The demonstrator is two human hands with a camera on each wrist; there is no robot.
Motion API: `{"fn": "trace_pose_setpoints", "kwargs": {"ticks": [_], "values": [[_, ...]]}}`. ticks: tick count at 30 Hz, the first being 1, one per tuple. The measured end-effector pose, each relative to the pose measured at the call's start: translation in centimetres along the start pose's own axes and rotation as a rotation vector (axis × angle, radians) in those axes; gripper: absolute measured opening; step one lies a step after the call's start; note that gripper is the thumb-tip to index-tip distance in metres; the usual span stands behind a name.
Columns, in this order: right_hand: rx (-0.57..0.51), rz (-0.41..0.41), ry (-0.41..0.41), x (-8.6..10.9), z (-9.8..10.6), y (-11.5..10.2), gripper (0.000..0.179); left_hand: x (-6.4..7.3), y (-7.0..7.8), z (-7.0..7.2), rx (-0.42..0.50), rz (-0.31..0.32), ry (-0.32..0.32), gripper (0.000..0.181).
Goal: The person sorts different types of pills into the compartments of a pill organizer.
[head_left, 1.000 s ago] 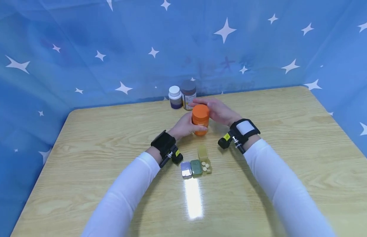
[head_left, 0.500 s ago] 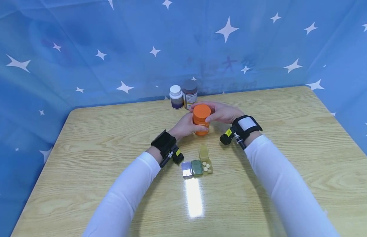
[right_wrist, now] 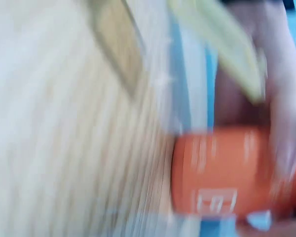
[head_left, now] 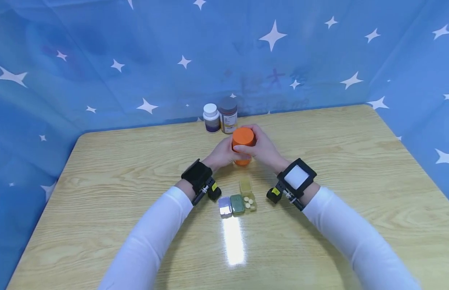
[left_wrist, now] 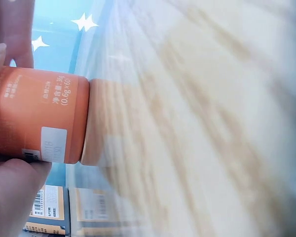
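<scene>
An orange bottle (head_left: 242, 162) with an orange lid (head_left: 243, 135) stands upright on the table, held from both sides. Around its body, below the lid, my left hand (head_left: 220, 155) grips with thumb in front. My right hand (head_left: 264, 148) holds the lid, thumb across the near side and fingers behind. Printed text and a white sticker show on the bottle (left_wrist: 37, 116) in the left wrist view. The right wrist view is blurred; the bottle (right_wrist: 214, 173) lies at its lower right.
A small pill box stands nearer me, with purple (head_left: 225, 206) and green (head_left: 237, 204) lids shut and a yellow lid (head_left: 245, 185) raised over several pale tablets (head_left: 249, 202). Behind the hands stand a white bottle (head_left: 211, 119) and a dark-capped jar (head_left: 228, 117), by the blue star curtain (head_left: 166, 52).
My right hand has come from extended fingers beside the bottle to a grip round its lid, its wrist turning. The left hand keeps its hold; the view shifts slightly.
</scene>
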State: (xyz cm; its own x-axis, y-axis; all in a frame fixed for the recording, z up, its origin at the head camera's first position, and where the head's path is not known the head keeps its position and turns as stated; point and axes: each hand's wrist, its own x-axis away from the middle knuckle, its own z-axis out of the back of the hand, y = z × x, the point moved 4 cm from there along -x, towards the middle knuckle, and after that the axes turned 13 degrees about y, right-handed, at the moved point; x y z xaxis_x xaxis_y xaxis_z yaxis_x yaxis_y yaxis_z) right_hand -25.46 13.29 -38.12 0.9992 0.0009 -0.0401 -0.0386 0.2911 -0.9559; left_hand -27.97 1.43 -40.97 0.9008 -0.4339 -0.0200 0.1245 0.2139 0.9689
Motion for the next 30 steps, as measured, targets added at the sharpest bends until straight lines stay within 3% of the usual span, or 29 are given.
{"fn": "trace_pose_setpoints", "kwargs": {"ticks": [5,12,16,22,30], "values": [[0.072,0.013,0.152,0.9,-0.9,-0.4,0.062,0.3,0.3,0.2,-0.021,-0.014,0.005,0.056],[0.088,0.023,0.199,0.8,-0.9,0.2,0.063,0.2,0.1,0.0,-0.024,-0.006,0.006,0.058],[0.064,0.045,0.158,0.9,-0.7,0.3,0.066,0.2,0.0,0.0,-0.023,-0.003,0.011,0.056],[0.024,0.077,0.006,0.9,0.1,1.1,0.069,0.3,0.0,0.1,-0.06,-0.01,0.003,0.054],[0.117,0.082,-0.062,0.6,0.3,1.9,0.063,0.3,0.4,0.5,-0.196,-0.048,-0.024,0.06]]}}
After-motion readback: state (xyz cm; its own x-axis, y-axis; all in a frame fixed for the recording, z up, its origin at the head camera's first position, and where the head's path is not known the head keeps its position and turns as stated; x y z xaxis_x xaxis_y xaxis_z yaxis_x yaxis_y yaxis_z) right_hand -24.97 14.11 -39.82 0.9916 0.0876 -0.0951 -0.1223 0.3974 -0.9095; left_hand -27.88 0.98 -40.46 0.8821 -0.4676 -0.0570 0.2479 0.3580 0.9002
